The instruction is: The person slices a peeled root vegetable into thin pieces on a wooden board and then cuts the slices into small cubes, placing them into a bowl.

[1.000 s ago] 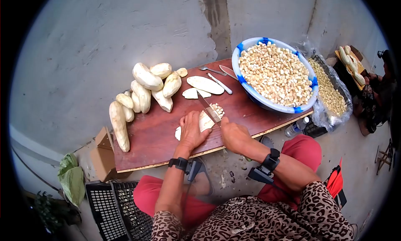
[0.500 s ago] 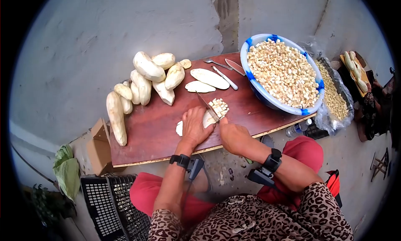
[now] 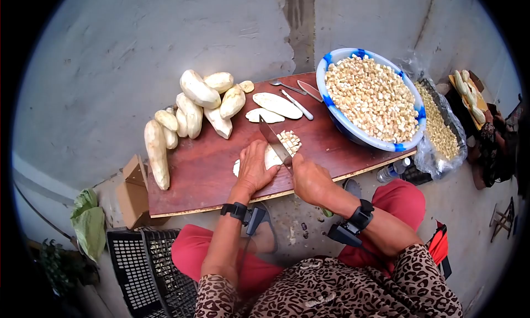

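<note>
My right hand (image 3: 312,179) is closed round the handle of a broad-bladed knife (image 3: 274,140). Its blade stands over a peeled, pale vegetable slice (image 3: 271,157), with a cluster of small cut cubes (image 3: 290,142) just right of the blade. Fingers bent, my left hand (image 3: 254,168) presses the slice against the reddish-brown board (image 3: 204,158), to the left of the knife. Another pale piece (image 3: 237,168) shows beside that hand. Beyond the blade lie a large oval slice (image 3: 277,104) and a smaller slice (image 3: 264,115).
Several whole peeled vegetables (image 3: 199,91) are heaped at the back left. A blue-and-white basin (image 3: 398,147) full of cubes stands at the right. Near it lie a white-handled peeler or knife (image 3: 298,105) and a spoon (image 3: 287,86). A black crate (image 3: 132,274) sits below, left.
The knife blade has tipped and lifted, showing more of its broad side. My left hand stays on the slice. The whole view has shifted slightly.
</note>
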`<state>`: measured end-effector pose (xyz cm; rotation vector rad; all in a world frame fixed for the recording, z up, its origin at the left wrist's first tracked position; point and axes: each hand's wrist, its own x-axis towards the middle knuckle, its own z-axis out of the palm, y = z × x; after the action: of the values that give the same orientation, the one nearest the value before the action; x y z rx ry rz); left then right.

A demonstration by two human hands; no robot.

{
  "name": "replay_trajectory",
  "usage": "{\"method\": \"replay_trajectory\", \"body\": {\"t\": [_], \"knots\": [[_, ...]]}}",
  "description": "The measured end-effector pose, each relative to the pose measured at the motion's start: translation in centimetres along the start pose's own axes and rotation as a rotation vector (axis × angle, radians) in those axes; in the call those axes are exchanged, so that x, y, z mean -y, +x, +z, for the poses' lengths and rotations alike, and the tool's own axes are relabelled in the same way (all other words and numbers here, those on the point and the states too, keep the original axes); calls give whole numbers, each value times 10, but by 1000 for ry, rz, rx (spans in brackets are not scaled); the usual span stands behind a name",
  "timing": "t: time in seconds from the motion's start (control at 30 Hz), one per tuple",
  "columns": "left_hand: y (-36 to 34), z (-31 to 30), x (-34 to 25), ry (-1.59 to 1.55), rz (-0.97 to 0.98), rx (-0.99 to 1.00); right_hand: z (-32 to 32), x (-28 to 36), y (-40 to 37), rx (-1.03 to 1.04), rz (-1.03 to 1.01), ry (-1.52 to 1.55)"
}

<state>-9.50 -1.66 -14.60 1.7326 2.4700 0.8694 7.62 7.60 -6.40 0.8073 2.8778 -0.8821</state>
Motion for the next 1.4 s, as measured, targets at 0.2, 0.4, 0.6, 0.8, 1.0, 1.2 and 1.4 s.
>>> {"method": "replay_trajectory", "body": {"t": [0.2,0.4,0.6,0.8,1.0,1.2,1.4], "knots": [[0,1,1,12,18,-11,0,7,-1,88,-15,-59],[1,2,4,6,9,-8,2,7,10,123,-28,-53],[-1,0,3,-5,20,12,20,2,23,41,72,-24],[-7,-9,3,24,0,30,8,3,15,31,117,48],[-7,-6,0,47,-46,28,2,8,0,25,-28,-39],[-7,-3,3,36,0,-27,-4,13,-3,87,-49,-20],[-7,-6,1,22,-22,19,15,12,11,146,-27,-40]]}}
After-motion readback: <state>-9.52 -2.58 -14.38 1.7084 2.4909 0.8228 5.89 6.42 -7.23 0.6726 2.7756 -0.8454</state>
